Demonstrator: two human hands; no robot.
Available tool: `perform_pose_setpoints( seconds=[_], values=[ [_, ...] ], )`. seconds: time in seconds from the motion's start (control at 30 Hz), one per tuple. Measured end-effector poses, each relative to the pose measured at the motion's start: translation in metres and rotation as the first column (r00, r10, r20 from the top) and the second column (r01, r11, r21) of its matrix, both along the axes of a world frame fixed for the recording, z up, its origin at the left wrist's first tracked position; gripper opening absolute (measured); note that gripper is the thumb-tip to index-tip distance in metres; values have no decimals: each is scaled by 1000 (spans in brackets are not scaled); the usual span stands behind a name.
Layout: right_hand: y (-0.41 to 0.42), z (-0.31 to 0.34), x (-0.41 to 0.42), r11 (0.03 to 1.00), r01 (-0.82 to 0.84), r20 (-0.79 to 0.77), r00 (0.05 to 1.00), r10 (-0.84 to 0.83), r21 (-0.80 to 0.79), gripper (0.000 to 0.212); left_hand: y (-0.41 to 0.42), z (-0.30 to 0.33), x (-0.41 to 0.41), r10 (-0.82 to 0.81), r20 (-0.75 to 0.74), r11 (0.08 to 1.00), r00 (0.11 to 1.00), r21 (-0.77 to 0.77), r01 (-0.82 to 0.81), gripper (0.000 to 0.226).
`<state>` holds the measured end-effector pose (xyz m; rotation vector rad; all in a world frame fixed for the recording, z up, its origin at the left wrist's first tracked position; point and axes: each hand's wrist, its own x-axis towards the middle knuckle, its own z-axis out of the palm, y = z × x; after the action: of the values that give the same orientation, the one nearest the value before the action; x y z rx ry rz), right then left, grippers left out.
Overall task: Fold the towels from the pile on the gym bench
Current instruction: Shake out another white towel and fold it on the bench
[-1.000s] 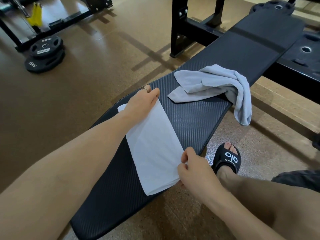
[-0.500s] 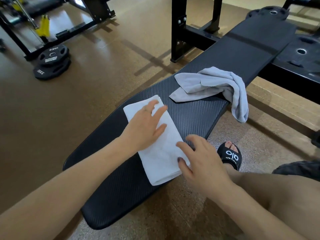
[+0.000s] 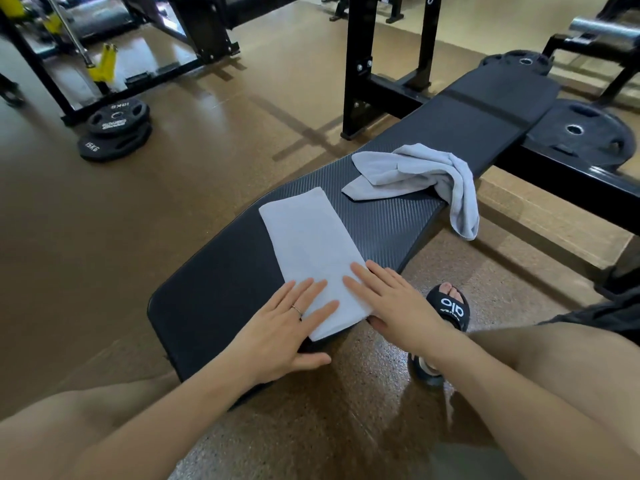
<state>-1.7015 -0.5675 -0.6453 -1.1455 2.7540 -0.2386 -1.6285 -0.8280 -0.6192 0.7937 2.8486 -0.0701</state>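
Both hands have slid down to the near end of the folded towel since the earlier frame, and the view has pulled back a little so more of the gym shows. Largest first: brown floor (image 3: 214,188) all round, black rack frame (image 3: 360,77) standing behind the surface. Black padded surface (image 3: 388,216) runs diagonally from near left to far right. Folded white towel (image 3: 308,244) lies flat as a long strip along the near half of the surface, its near end at the edge closest to the person. Crumpled grey towel (image 3: 412,171) sits farther along the surface, apart from the folded one, one end hanging off the right edge. Stack of black weight plates (image 3: 116,129) on the floor at far left; another plate (image 3: 581,131) at far right beside the surface. Left hand (image 3: 287,327) lies flat, fingers straight and spread, fingertips on the near left corner of the folded towel, a ring on one finger. Right hand (image 3: 391,299) lies flat too, fingers straight, pressing the near right edge of the same towel. Neither hand grips anything. Black slide sandal (image 3: 448,306) on a foot, on the floor just right of the surface.
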Motion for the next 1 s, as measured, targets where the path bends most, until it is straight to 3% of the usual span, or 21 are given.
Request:
perform_pose_setpoints(
  seconds=[0.2,0.33,0.47,0.6,0.7,0.87,1.0],
  values=[
    [6,2,-4,998,-33,39,999,34,-45,70,13,-2,8,39,-40,999,998,-21,-40,74],
    [8,9,-5,989,-20,40,999,26,-145,50,13,-7,8,17,-173,999,985,-27,-22,58],
    [8,15,0,978,-5,28,1000,11,-207,45,11,-7,7,-15,-240,1000,971,-4,14,53],
    [5,21,10,966,35,46,999,-24,-255,47,10,-5,15,-28,-283,998,959,53,45,53],
    [3,27,16,938,75,76,996,-52,-337,35,9,-6,21,27,-286,987,958,159,20,51],
    [-1,31,22,906,175,217,971,-96,-386,32,8,-6,25,159,-188,933,969,349,-85,22],
    [-5,41,20,838,339,469,876,-114,-429,17,3,2,24,269,79,735,960,627,-258,8]
  ],
)
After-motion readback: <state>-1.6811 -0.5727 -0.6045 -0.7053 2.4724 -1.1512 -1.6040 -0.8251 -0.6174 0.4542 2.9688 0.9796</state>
